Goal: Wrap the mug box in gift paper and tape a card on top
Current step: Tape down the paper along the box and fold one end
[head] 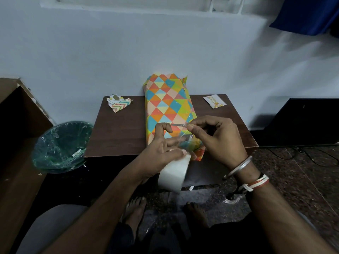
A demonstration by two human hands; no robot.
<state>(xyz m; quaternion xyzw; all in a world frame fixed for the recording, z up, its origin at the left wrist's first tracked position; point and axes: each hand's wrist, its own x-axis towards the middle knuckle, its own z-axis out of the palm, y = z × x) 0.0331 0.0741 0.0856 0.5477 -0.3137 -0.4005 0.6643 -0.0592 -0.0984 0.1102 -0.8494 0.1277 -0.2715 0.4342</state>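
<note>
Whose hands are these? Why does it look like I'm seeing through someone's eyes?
No machine here: a person wears a camera on the head, so you see what they see. The left hand holds a tape roll, and the right hand pinches a strip of tape stretched between the hands. On the brown table lies the box, wrapped in colourful gift paper. A card lies at its right, paper scraps at its left.

Seemingly a plain room in a home. A small brown table point(119, 132) stands against a pale painted wall point(128, 52), a plastic-lined bin point(55, 128) to its left, bare feet point(135, 208) on speckled floor point(293, 171) below it.
</note>
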